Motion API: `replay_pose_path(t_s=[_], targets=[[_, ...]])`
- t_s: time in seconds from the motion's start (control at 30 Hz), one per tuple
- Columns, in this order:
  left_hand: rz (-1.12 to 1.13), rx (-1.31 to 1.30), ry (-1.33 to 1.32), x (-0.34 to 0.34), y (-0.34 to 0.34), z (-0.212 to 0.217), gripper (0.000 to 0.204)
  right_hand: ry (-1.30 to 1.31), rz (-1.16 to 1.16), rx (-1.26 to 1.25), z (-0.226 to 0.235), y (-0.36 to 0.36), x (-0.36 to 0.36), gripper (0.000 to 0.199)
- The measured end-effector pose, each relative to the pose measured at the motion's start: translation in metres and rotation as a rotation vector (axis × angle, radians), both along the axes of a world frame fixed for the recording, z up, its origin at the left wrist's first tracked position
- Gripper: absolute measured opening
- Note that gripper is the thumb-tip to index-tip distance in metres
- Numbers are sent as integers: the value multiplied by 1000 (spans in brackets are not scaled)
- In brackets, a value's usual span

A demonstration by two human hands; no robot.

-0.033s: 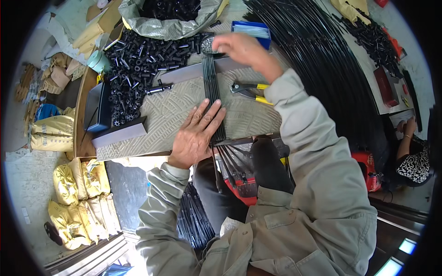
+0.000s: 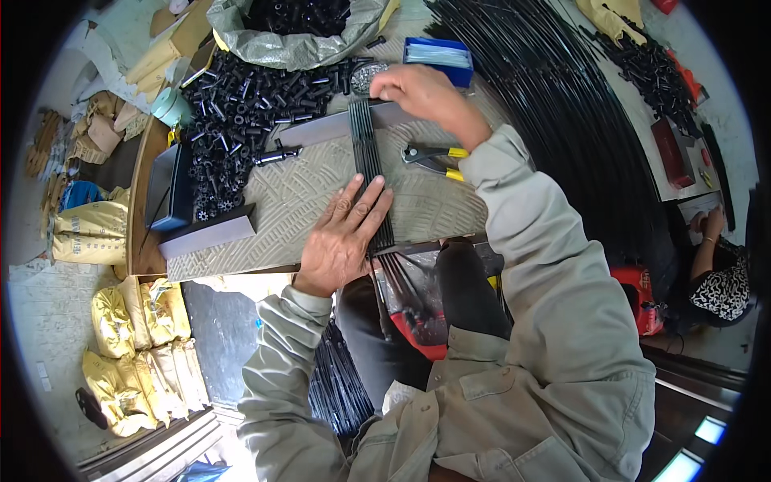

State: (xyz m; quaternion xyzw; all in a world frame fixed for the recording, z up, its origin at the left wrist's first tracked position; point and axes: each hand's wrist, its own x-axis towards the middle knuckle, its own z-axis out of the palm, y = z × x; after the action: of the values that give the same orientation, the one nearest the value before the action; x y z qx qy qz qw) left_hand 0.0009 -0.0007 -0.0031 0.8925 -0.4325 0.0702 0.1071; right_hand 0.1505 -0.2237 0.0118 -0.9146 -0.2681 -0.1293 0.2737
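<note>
A narrow row of thin black rods [image 2: 365, 140] lies side by side on the textured mat, their near ends hanging over the table edge. My left hand [image 2: 341, 237] rests flat on these rods, fingers stretched out along them. Just beyond the rods' far ends is a small round dish [image 2: 368, 78] of tiny shiny metal pieces. Beside that dish hovers my right hand [image 2: 422, 90], its fingers curled together in a pinch; whatever may be between them is hidden. Pliers with yellow handles [image 2: 434, 159] lie to the right of the rods.
Many black tubular parts [image 2: 265, 100] are heaped on the left, below a grey sack [image 2: 281, 50]. A blue box [image 2: 460, 75] stands at the back. Long black rods [image 2: 554, 96] cover the table's right side. Another person's arm [image 2: 708, 241] shows at far right.
My right hand has drawn slightly back toward me from the dish, showing more of it. The rods' hanging ends have shifted a little. My left hand stays on the rods.
</note>
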Motion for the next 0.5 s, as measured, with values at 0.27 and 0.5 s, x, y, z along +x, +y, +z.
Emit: replay_pose_path(t_s=[0.27, 0.5], targets=[[100, 29, -34, -3, -6, -2, 64, -30, -166, -127, -6, -6, -15, 14], [155, 82, -29, -5, -5, -1, 60, -72, -171, -118, -10, 5, -14, 15]])
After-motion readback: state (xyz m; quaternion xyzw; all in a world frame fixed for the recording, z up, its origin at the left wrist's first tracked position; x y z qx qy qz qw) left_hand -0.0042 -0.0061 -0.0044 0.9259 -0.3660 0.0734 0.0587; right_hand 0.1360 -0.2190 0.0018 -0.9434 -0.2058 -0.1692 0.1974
